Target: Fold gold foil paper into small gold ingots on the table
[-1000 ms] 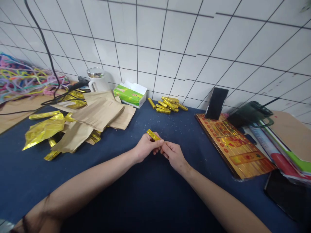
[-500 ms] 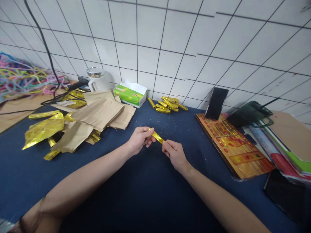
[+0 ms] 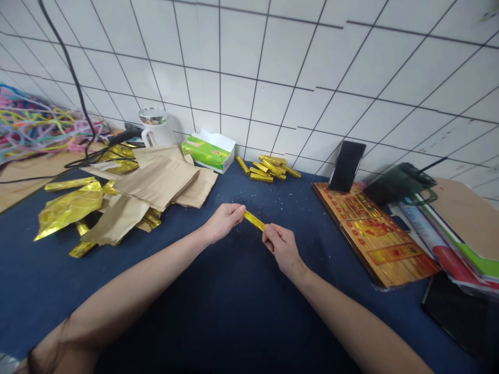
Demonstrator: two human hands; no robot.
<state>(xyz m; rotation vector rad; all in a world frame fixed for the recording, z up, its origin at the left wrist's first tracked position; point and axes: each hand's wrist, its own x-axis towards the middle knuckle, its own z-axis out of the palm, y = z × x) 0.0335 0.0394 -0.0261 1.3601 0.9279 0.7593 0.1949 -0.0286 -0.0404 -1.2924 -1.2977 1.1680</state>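
Observation:
A small folded gold foil bar is held between both hands above the dark blue table. My left hand pinches its upper left end with closed fingers. My right hand pinches its lower right end, fingers also closed. A pile of several finished gold foil bars lies by the tiled wall behind the hands. Loose gold foil sheets and brown paper sheets lie to the left.
A green tissue box and a white mug stand at the back. A gold-and-red printed pack, a propped phone, folders and a dark tablet fill the right side. Coloured cords lie far left.
My hands have drawn apart, so the gold bar now spans between them. The left hand rose slightly toward the wall; the bar's ends are pinched instead of cupped together.

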